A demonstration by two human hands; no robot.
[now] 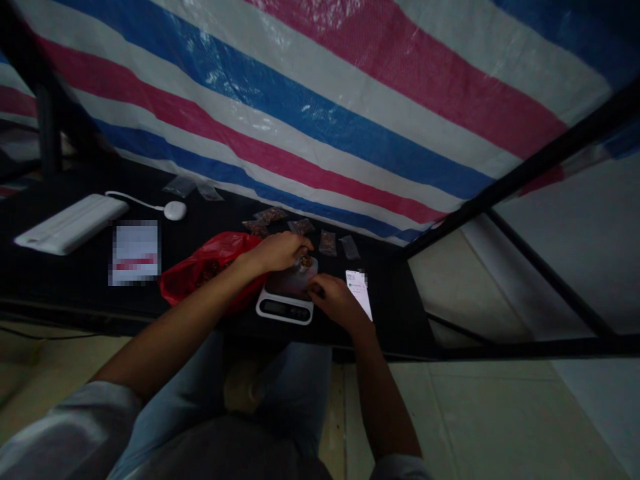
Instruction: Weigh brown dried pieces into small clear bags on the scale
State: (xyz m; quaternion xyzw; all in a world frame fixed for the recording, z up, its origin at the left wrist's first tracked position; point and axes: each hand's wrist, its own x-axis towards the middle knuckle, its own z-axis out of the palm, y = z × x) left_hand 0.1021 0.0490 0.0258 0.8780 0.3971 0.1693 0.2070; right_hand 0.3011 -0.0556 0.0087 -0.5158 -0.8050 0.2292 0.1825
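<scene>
Lap: the person's denim knees [280, 380] sit under the front edge of the bench [60, 283], with a pale tiled floor [475, 413] to the right.

Hands: together, both over the scale, not touching each other. The left hand [280, 252] has its fingers gathered at the top of a clear pouch [295, 281]. The right hand [337, 301] curls against the pouch's near right side; whether it grips the pouch or something small, I cannot tell.

Things: the pouch rests on the pan of a white digital scale [285, 308], and brown pieces show at its mouth. Hands hide the scale's reading. Just left, touching the scale's edge, lies a red plastic bag [210, 270] with similar brown pieces inside. Just right lies a phone [359, 293], its screen lit.

Handling: a light pinch at the mouth, with the pouch centred on the pan, seems best. Any hand pressure on the pan would likely skew the reading.

Rest: small filled packets [327, 243] lie in a loose row beyond the scale, with flat clear bags [180, 186] further left. Also on the bench are a blurred paper [135, 252], a white slab [70, 224] and a round white gadget [175, 211] on a cable. A striped tarp [300, 100] hangs behind.
</scene>
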